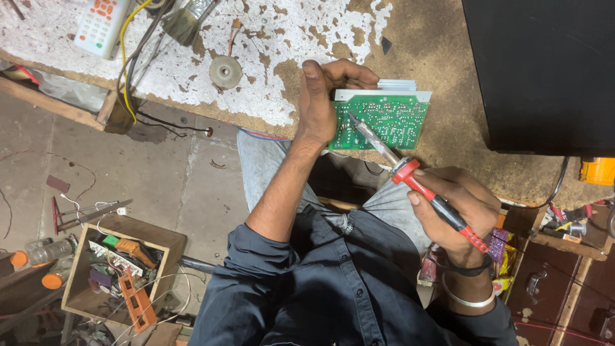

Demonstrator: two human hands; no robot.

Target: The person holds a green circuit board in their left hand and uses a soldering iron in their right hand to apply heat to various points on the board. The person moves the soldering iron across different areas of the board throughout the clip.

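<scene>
My left hand [318,97] grips the left edge of a green circuit board [383,120], holding it against the worn workbench [442,51] edge, solder side up. A silver heat sink [398,84] shows along the board's far edge. My right hand [462,206] holds a red-and-black soldering iron [430,195] like a pen. Its metal tip [353,119] touches the board near the left side.
A large black box [544,70] stands on the bench at right. A white remote [100,24], a brush [186,19], yellow and black wires [128,70] and a small round disc [225,71] lie at left. A wooden crate of parts [122,269] sits on the floor.
</scene>
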